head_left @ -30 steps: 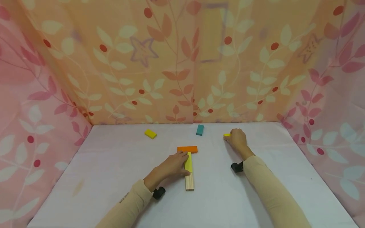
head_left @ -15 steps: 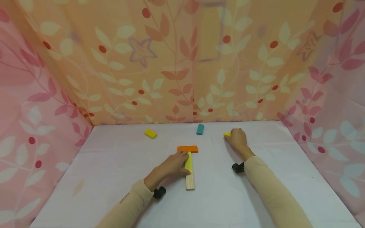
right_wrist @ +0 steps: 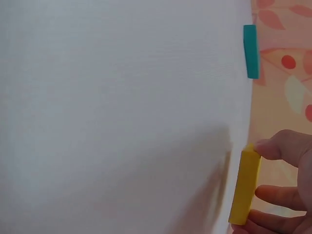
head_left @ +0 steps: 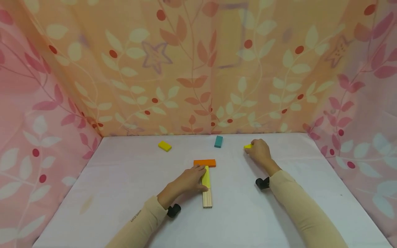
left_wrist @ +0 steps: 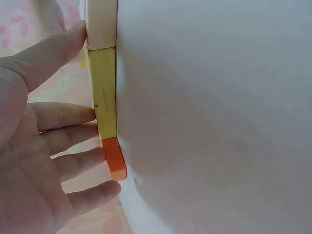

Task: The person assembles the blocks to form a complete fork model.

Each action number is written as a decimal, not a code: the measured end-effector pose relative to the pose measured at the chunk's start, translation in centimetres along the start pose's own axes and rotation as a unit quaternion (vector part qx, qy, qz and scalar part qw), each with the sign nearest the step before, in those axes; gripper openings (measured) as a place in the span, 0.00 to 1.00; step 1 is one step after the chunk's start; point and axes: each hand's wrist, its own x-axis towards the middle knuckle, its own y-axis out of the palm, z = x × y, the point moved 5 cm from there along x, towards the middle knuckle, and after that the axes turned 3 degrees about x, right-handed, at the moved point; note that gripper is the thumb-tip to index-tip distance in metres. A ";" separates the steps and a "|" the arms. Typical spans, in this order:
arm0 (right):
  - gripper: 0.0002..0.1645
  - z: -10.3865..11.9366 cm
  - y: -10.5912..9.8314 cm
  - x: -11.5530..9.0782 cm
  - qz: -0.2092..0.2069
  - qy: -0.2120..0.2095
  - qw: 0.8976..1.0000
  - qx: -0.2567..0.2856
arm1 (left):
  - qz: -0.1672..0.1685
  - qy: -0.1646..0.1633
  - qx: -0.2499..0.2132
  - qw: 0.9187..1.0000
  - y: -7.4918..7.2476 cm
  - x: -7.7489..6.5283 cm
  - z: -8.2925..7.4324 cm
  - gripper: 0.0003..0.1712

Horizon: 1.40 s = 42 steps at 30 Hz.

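My left hand (head_left: pixel 187 181) rests with straight, spread fingers along a row of wooden blocks. In the left wrist view its thumb touches the plain wood block (left_wrist: pixel 101 24), and its fingertips lie against the pale yellow block (left_wrist: pixel 105 92) and the orange block (left_wrist: pixel 114 158). The orange block lies crosswise at the far end, forming a T. At the back right, my right hand (head_left: pixel 260 151) pinches a bright yellow block (right_wrist: pixel 245 185) between its thumb and fingers. A shadow falls beside that block; whether it touches the table I cannot tell.
A teal block (head_left: pixel 218 141) lies near the back edge of the white-covered table (head_left: pixel 124 179), left of my right hand. Another yellow block (head_left: pixel 164 146) lies at the back left. Floral cloth walls (head_left: pixel 198 69) enclose the back and both sides.
My right hand and the yellow block it pinches have shifted very slightly. The left hand and the row of blocks have stayed put.
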 end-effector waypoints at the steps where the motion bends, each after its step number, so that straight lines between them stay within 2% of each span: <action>1: 0.29 0.2 -0.2 0.0 0.001 -0.005 1.000 0.003 | 0.000 0.000 0.000 1.000 0.0 0.0 0.0 0.45; 15: 0.29 3.7 -1.3 0.5 0.016 -0.094 0.995 -0.007 | -0.001 -0.003 -0.005 1.000 -0.1 -0.1 -0.3 0.45; 22: 0.31 5.3 -1.1 0.7 0.043 -0.105 0.994 0.009 | -0.002 -0.004 0.000 1.000 -0.1 -0.1 -0.3 0.45; 29: 0.28 6.7 -0.4 0.9 0.075 -0.124 0.989 0.038 | -0.001 -0.006 0.000 1.000 0.0 0.0 -0.2 0.45; 42: 0.27 9.2 1.1 1.2 0.103 -0.143 0.984 0.039 | 0.004 -0.009 0.003 1.000 -0.1 0.0 -0.2 0.45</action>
